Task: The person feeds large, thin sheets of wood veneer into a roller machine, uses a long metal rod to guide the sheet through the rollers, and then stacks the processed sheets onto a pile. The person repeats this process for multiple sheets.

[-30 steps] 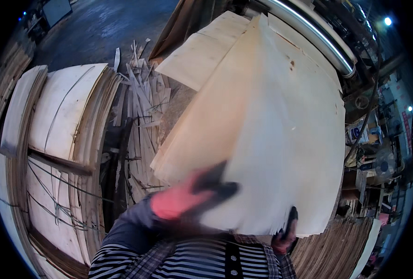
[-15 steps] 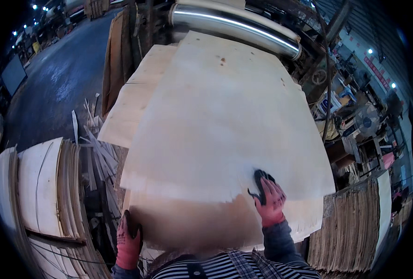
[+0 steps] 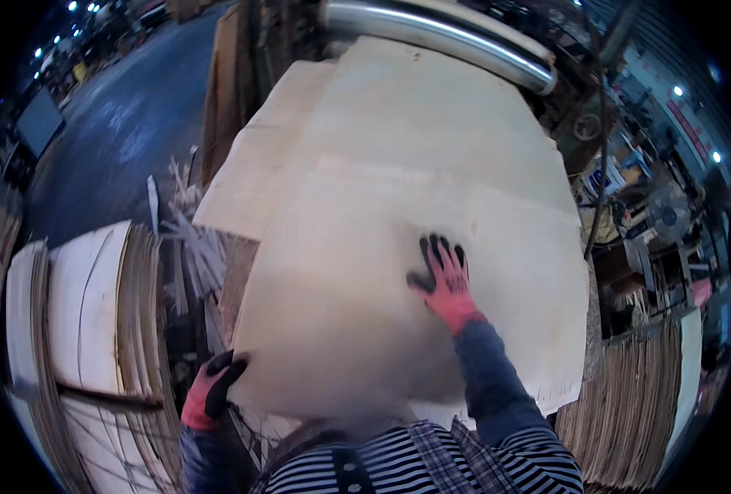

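A large pale wood veneer sheet [image 3: 341, 280] lies in front of me on a stack of similar sheets. On its right half rests my right hand [image 3: 448, 284], in a pink glove with black fingertips, palm down and fingers spread. My left hand [image 3: 211, 391], gloved alike, is at the sheet's near left edge. Its fingers bend around that edge and appear to pinch it; the undersides of the fingers are hidden. Beyond a faint crosswise edge, another veneer sheet [image 3: 431, 107] reaches toward a shiny metal roller [image 3: 439, 37]. A further sheet [image 3: 275, 140] sticks out on the left.
Upright bundles of veneer stand at left [image 3: 90, 313] and right [image 3: 629, 403]. Thin wood scraps [image 3: 201, 267] lie beside the stack on the left. Tall brown boards [image 3: 220, 90] lean near the roller. A grey fan [image 3: 670, 216] stands among clutter at right.
My right hand has moved forward and slightly left, its fingers now spread. The far sheet has shifted toward the roller, and the crosswise edge lies farther away. My left hand has moved slightly left.
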### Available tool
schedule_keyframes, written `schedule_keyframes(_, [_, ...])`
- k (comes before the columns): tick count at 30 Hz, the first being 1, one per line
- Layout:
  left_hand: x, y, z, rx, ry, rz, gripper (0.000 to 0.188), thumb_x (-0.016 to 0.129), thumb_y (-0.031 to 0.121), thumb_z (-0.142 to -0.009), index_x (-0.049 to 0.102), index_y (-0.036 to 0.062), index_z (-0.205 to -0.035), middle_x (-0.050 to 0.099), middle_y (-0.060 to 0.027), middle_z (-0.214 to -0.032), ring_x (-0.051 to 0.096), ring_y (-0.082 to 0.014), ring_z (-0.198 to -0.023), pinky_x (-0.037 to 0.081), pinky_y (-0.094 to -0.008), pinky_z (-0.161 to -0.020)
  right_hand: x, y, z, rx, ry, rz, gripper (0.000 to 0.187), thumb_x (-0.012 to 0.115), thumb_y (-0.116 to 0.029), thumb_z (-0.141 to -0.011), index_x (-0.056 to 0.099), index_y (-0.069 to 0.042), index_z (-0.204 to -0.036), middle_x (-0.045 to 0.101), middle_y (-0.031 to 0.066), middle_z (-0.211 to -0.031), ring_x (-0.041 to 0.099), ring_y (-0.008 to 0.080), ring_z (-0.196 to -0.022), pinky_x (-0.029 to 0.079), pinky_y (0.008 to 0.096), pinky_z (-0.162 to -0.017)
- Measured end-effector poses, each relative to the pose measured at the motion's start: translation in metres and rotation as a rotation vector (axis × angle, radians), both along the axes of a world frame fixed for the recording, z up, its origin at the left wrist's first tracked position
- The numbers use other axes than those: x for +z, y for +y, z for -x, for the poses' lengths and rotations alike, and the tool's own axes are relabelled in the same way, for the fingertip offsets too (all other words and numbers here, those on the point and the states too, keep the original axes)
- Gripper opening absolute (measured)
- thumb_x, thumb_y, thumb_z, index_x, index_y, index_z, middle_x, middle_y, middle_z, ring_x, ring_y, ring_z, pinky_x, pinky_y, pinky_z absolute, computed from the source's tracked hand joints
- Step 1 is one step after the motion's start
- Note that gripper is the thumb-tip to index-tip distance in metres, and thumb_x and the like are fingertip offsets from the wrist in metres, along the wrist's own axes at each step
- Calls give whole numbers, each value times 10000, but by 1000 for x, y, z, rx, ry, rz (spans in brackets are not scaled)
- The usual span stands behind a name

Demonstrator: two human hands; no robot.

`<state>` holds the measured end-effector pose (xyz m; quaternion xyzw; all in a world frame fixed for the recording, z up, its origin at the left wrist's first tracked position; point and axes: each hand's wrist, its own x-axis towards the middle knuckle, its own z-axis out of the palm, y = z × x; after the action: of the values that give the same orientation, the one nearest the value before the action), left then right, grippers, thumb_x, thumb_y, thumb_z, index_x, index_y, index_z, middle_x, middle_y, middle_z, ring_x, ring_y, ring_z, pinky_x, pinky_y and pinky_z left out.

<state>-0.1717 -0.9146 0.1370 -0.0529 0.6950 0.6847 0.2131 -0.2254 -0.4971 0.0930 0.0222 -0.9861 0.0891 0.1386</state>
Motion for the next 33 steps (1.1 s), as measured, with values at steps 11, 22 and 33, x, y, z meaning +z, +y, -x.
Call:
schedule_keyframes(11, [70,5,24,-521,1393,608,348,538,187,-831,553,-11,-1116,440,-154,-1264,450,-287,-1127,351,-362,-963,-21,-33,-251,97,38,119,756,701,-330,-600,402,-57,-1239,358,239,-1284,285,460,-1210,253,577,-975])
schedule_keyframes(22, [-108,-33,-17,21,533,469,639,594,35,-716,332,-5,-1298,386,-177,-1311,377,-295,-1214,302,-368,-998,120,-76,-263,26,-298,0,615,645,-132,-485,544,-31,-1082,515,176,-1157,495,370,-1048,372,475,-940])
schedule_keyframes(33, [-73,19,-11,139,171,207,503,591,20,-776,410,11,-1245,517,-137,-1152,513,-221,-1038,410,-318,-882,75,-7,-98,54,-6,-84,524,620,-258,-679,513,-142,-1178,514,103,-1177,514,289,-1024,387,407,-920])
